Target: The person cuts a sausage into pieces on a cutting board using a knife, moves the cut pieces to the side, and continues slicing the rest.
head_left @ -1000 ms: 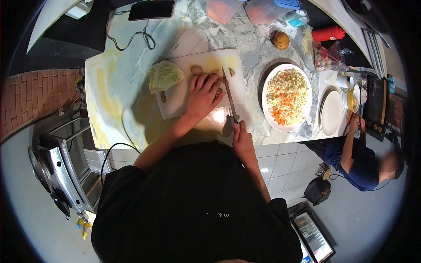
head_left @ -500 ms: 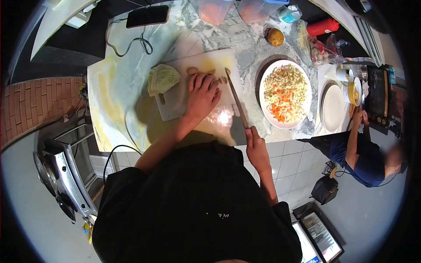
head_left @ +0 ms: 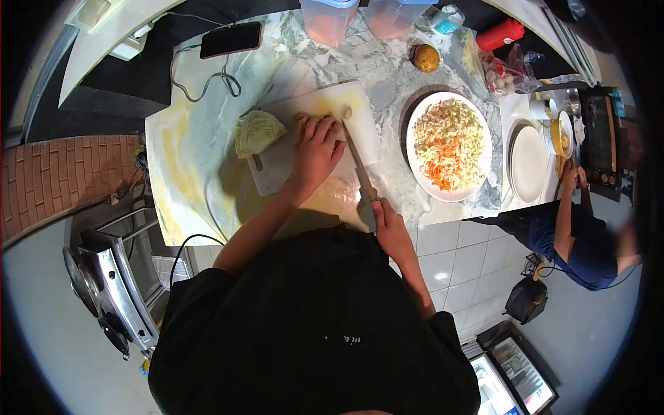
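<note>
On the white cutting board (head_left: 275, 176), my left hand (head_left: 315, 152) is bent over brownish pieces of food that its fingers mostly cover. My right hand (head_left: 392, 232) is wrapped round the handle of a long knife (head_left: 360, 166). The blade reaches up to the fingertips of my left hand, with a small round slice (head_left: 346, 111) by its tip. A wedge of cabbage (head_left: 258, 133) rests on the board's left side. To the right of the board stands a large white plate (head_left: 420, 181) of shredded cabbage and carrot.
Behind are a phone (head_left: 231, 40) with a cable, plastic containers (head_left: 328, 24), a potato (head_left: 425, 58), a red bottle (head_left: 500, 34) and a bag (head_left: 503, 77). Further right are stacked plates (head_left: 528, 164) and a person (head_left: 574, 242) in dark blue working at the counter.
My right hand and the knife have moved left, bringing the blade against my left hand's fingertips. The view has shifted slightly.
</note>
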`<state>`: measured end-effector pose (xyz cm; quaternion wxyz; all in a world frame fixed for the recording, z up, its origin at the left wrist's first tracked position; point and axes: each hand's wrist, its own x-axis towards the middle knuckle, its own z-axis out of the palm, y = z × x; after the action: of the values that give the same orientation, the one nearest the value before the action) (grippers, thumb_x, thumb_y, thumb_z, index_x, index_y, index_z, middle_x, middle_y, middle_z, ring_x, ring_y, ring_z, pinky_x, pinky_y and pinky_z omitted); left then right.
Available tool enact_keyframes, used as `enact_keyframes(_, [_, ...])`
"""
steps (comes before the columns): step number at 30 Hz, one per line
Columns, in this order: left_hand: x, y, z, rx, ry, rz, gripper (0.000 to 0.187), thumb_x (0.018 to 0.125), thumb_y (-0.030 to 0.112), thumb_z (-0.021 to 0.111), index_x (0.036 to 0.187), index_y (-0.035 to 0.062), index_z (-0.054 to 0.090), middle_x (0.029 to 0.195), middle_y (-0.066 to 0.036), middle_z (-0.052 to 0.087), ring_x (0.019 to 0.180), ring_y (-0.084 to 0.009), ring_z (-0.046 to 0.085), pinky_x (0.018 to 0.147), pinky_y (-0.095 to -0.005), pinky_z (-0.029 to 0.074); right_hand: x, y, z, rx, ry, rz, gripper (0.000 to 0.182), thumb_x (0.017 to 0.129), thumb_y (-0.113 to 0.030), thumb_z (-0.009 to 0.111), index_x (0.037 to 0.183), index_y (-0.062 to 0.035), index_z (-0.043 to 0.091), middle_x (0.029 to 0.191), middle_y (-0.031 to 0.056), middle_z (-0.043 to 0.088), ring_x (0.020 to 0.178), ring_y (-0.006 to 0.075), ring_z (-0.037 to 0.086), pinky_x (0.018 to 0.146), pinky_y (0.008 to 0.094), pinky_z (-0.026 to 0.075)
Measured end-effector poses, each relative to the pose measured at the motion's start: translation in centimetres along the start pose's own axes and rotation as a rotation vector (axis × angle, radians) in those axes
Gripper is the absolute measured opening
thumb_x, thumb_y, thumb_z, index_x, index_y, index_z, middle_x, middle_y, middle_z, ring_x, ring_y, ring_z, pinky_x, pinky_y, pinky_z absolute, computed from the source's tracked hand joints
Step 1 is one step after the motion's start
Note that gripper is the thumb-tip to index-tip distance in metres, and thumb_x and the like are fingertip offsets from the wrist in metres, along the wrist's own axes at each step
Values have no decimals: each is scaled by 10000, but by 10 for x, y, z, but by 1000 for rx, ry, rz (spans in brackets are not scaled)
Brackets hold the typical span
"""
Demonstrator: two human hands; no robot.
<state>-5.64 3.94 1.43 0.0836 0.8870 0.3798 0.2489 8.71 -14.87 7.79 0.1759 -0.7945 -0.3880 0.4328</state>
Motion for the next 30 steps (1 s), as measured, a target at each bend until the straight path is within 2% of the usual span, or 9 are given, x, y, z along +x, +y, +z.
enact_keyframes(4, [8,-6,2,-25,22,-31,370,807,255,718,1107,52,643,1199,-89,568,1142,-296,488,1062,-503,353,7,-2,2,-24,38,-75,433,1072,-396,386,1122,1,552,752,310,615,817,512,624,674,524,447])
enact_keyframes(6, [14,-8,3,-38,30,-48,370,795,247,724,1101,56,642,1197,-90,564,1129,-297,487,1041,-506,365,6,0,-4,8,39,-62,369,1065,-344,413,1054,9,521,772,331,623,830,566,584,692,619,424])
enact_keyframes(9, [31,-10,10,-73,1,-88,369,791,200,709,1125,57,642,1152,-106,604,1104,-288,518,1016,-479,379,6,-3,-15,62,50,-4,361,1067,-336,410,1034,6,523,782,339,619,848,565,579,685,609,424])
enact_keyframes(12, [48,-11,13,-111,-72,-81,361,786,78,707,1143,67,655,1038,-109,627,1034,-311,569,954,-460,427,13,-2,-14,94,68,22,360,1067,-333,409,1018,6,521,784,339,620,858,561,580,675,595,430])
enact_keyframes(14, [58,-6,0,-468,-292,-190,392,781,-14,684,1166,49,640,977,-130,646,968,-337,601,888,-437,472,18,2,-8,141,80,35,362,1067,-335,410,1020,6,519,780,341,617,854,559,583,670,588,433])
enact_keyframes(18, [54,-22,27,-441,-379,-104,373,817,14,628,1188,51,625,1034,-171,641,1046,-389,576,877,-459,500,22,8,2,197,101,35,370,1065,-346,410,1027,6,519,768,338,616,835,552,595,662,580,439])
enact_keyframes(24, [45,-14,26,-526,-138,-179,314,817,72,688,1129,72,650,1104,-142,596,1060,-377,567,912,-463,480,25,5,7,110,139,-51,338,1074,-315,396,1052,-5,529,732,308,603,768,546,588,605,545,430])
enact_keyframes(26, [46,-20,29,-412,-35,-103,261,792,52,719,1047,52,666,1055,-114,617,993,-364,588,893,-445,475,23,0,7,96,141,-44,335,1074,-314,397,1063,-6,527,735,310,606,778,543,593,611,551,429])
enact_keyframes(30, [47,-27,31,-417,-118,-83,261,790,85,726,1043,64,668,1052,-99,616,998,-348,582,913,-437,464,22,-5,11,80,166,-98,270,1063,-265,431,1027,-8,507,677,310,597,711,530,602,561,566,426])
